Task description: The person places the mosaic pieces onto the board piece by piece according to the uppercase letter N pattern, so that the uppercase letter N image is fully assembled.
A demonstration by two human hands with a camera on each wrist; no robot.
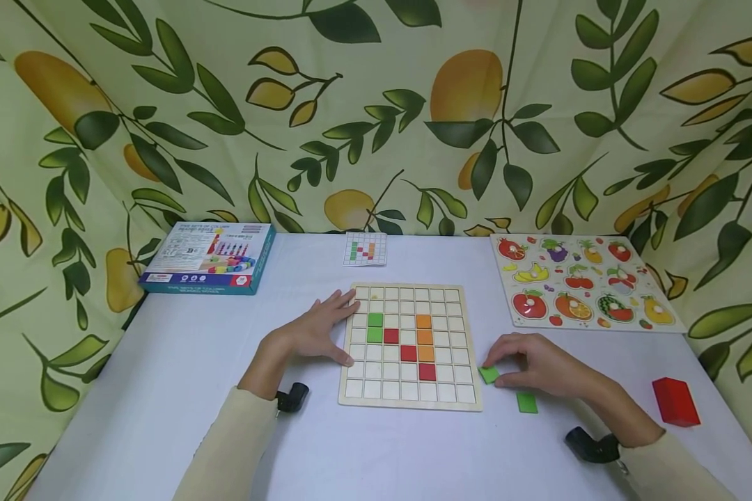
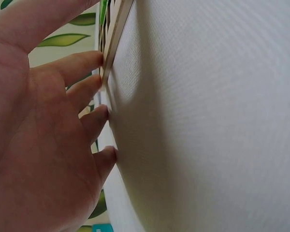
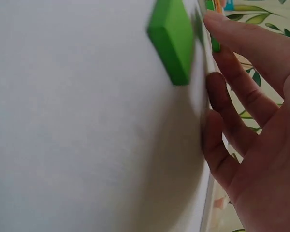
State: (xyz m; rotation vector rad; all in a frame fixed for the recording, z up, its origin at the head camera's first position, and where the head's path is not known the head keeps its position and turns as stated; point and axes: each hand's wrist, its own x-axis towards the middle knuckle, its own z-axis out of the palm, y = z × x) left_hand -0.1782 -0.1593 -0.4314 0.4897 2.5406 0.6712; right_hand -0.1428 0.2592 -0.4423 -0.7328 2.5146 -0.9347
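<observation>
A wooden grid board (image 1: 410,403) lies on the white table with green, red and orange square tiles in some cells. My left hand (image 1: 316,327) rests at the board's left edge, fingers spread and straight, thumb and fingertips touching the frame. Just off the right edge, my right hand (image 1: 535,362) pinches a green tile (image 1: 489,375) between thumb and fingers. Another green tile (image 1: 527,403) lies on the table below that hand; it shows up close in the right wrist view as a thick green block (image 3: 173,41).
A small printed grid card (image 1: 365,249) lies behind the board. At the back left is a boxed toy set (image 1: 208,257). A fruit puzzle board (image 1: 585,282) lies at the back right, and a red block (image 1: 675,401) stands near the right edge. A leaf-patterned cloth (image 1: 376,118) hangs behind.
</observation>
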